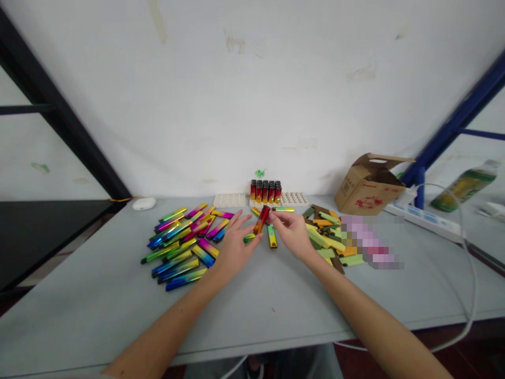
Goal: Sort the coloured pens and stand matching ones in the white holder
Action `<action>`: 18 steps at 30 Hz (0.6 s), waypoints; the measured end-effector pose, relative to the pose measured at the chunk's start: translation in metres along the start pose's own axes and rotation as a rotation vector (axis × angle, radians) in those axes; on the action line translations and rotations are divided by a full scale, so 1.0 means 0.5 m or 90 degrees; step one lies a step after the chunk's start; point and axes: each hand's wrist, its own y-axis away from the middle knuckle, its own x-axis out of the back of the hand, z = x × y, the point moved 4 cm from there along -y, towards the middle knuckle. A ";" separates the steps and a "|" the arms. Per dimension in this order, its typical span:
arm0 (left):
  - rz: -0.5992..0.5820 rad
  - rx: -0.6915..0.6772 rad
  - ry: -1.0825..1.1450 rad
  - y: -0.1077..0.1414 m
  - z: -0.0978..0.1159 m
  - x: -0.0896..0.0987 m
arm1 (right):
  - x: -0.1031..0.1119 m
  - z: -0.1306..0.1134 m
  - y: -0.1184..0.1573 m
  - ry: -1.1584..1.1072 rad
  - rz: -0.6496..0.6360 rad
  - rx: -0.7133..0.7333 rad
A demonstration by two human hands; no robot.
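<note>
Between my hands a shiny red-to-gold tube (261,220) is tilted, its upper end leaning right. My left hand (232,242) has its thumb and forefinger at the tube's lower end, the other fingers stretched out. At the upper right side of the tube, my right hand (292,231) is closed in a pinch; what lies between its fingertips is hidden. Just below lies a green-yellow tube (272,237) on the table. Several shiny multicoloured tubes (181,247) are heaped left of my left hand. Right of my right hand lies a pile of flat yellow, green, orange and brown pieces (325,239).
Red-gold tubes with black tops (266,192) stand upright by the wall, between a white holed tray (230,200) and another holed tray (294,198). An open cardboard box (369,189), a power strip (426,221), a bottle (463,187) and a white cable (473,284) are at right. A white case (144,203) sits far left.
</note>
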 end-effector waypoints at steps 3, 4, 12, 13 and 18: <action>-0.009 -0.008 -0.017 0.001 0.000 0.000 | 0.001 -0.001 0.002 0.019 0.000 0.004; -0.012 -0.011 -0.022 0.001 0.001 0.000 | 0.001 0.000 0.003 0.024 0.002 0.006; -0.029 -0.030 -0.052 0.005 0.005 -0.003 | -0.001 0.002 0.006 0.062 0.004 0.021; -0.033 -0.035 -0.055 0.006 0.005 -0.005 | -0.001 0.002 0.007 0.066 0.006 0.024; -0.040 -0.077 -0.084 0.007 0.005 -0.005 | -0.003 0.008 0.011 0.092 0.010 0.044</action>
